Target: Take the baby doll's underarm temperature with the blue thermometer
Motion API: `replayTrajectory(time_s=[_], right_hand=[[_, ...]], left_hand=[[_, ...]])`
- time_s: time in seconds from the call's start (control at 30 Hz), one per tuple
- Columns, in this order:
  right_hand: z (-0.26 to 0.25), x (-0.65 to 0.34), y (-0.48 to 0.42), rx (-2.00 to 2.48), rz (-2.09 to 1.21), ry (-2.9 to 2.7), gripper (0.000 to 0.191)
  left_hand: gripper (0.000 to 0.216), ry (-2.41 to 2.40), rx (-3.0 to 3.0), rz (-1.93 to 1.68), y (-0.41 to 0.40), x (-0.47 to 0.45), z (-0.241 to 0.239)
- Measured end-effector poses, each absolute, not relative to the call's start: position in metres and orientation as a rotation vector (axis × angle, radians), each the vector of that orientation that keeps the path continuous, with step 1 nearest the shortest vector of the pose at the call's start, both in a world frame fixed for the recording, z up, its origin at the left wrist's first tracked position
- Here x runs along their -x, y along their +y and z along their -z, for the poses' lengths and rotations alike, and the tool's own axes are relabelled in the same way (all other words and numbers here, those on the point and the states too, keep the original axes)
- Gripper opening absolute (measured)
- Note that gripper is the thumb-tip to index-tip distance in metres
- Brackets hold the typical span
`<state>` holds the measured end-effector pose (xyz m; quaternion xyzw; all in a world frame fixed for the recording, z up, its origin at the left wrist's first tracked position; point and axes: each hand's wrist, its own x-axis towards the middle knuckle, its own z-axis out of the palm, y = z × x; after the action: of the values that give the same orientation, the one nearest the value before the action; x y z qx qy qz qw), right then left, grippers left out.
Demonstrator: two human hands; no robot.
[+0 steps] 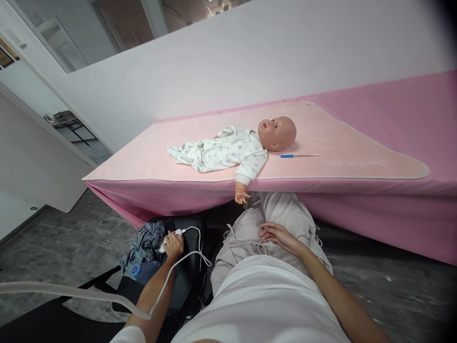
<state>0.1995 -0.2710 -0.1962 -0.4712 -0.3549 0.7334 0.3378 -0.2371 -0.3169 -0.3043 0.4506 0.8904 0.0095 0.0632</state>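
My left hand [173,246] is down on the black chair at my left, its fingers closed over a white power bank [164,245] with a white cable [195,228] plugged in. My right hand [277,234] lies on my lap with its fingers stretched out, holding nothing. On the bed in front of me a baby doll [228,151] lies on its back in a white patterned suit, head to the right. One of its arms hangs over the near edge. Beside its head is a glass thermometer [300,156] with a blue end.
A peach mat [357,157] covers part of the pink-draped bed [424,124], against a white wall. On the chair [185,281] are a grey cloth [146,243] and a bottle with a blue cap [135,270]. The white cable loops across my left forearm.
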Motion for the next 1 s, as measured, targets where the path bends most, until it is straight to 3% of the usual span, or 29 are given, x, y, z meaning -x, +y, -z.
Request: replayTrajectory(time_s=[1.0], right_hand=[[0.198, -0.198, -0.269, 1.258, -1.905, -0.948, 0.008]], left_hand=[[0.07, 2.688, -1.242, -0.169, -0.316, 0.229, 0.297]])
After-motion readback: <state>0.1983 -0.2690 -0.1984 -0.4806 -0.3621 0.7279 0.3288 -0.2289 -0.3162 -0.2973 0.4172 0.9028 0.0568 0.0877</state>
